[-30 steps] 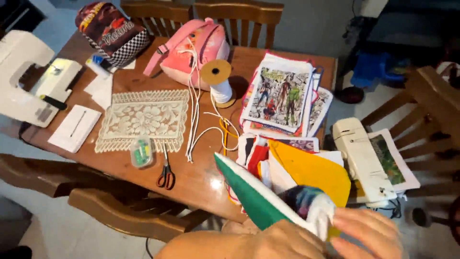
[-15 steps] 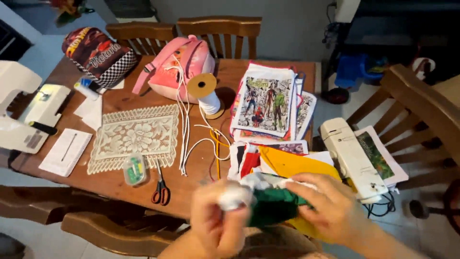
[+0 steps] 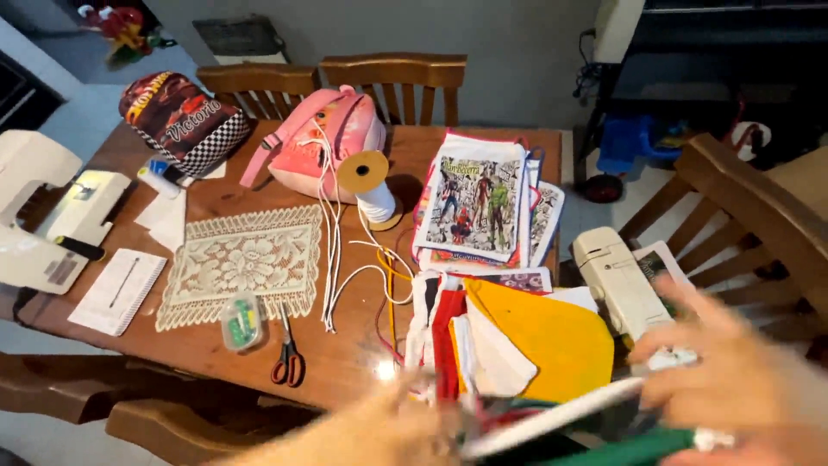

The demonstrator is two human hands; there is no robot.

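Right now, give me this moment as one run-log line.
left hand: blurred, by green-and-white fabric | right hand: on same fabric, grip unclear | behind: yellow fabric piece, scissors, cord spool on table

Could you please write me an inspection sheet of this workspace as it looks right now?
Surface: brown wooden table, crowded.
Job's things: blurred green and white fabric piece, held between both hands, beside a yellow fabric piece.
Clutter: cream lace mat, red-handled scissors, white cord spool, pink backpack, printed fabric bags, white notepad.
Grippers: left hand and right hand, both motion-blurred, grip unclear.
Cables: loose white cords across the table.
Surroundings: wooden chairs, white sewing machine at left.
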